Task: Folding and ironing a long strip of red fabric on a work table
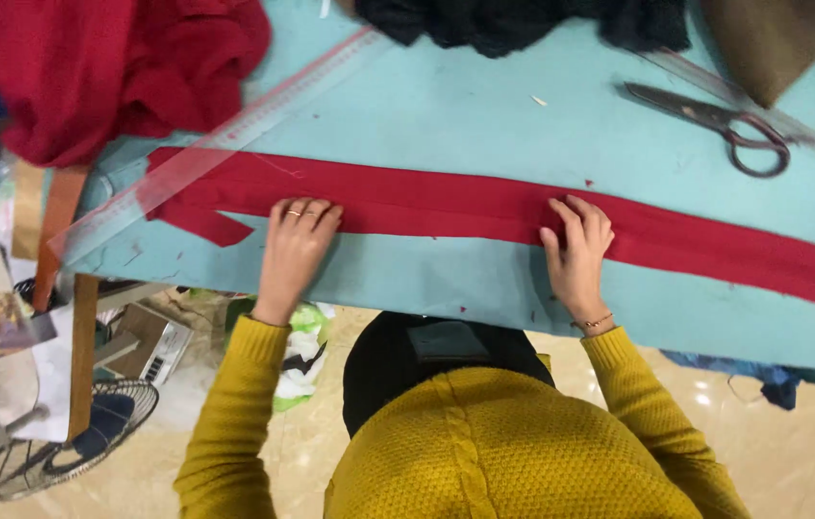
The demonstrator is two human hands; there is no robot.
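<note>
Pale blue covers the worktop [446,106], whose near edge runs just in front of the person's yellow sweater, with a shiny tan floor below it. A long red fabric strip [446,202] lies flat across the worktop from left to right, its right end notched and stopping short of the frame edge, its left end partly under a clear ruler [225,135] that slants up toward the top.

Much is cut off. A heap of red cloth [90,67] runs out of the top-left corner, a dark knit pile [523,19] is clipped by the top edge, and a brown piece [773,38] leaves at the top right. At the far left, blurred objects cannot be made out; a fan grille [61,442] shows on the floor under the worktop.

The left hand [297,245] lies palm down with its fingers [306,213] straight and close together, tips resting on the strip's lower edge, gripping nothing. The right hand [578,252] also presses flat, fingers [571,216] slightly spread over the strip's lower half; nothing is pinched between them. The strip passes under both sets of fingertips and spans the gap between the hands.

Scissors [725,125] lie shut well beyond the right hand, apart from the strip. Bare blue worktop stays open above the strip's middle and along its near edge.
</note>
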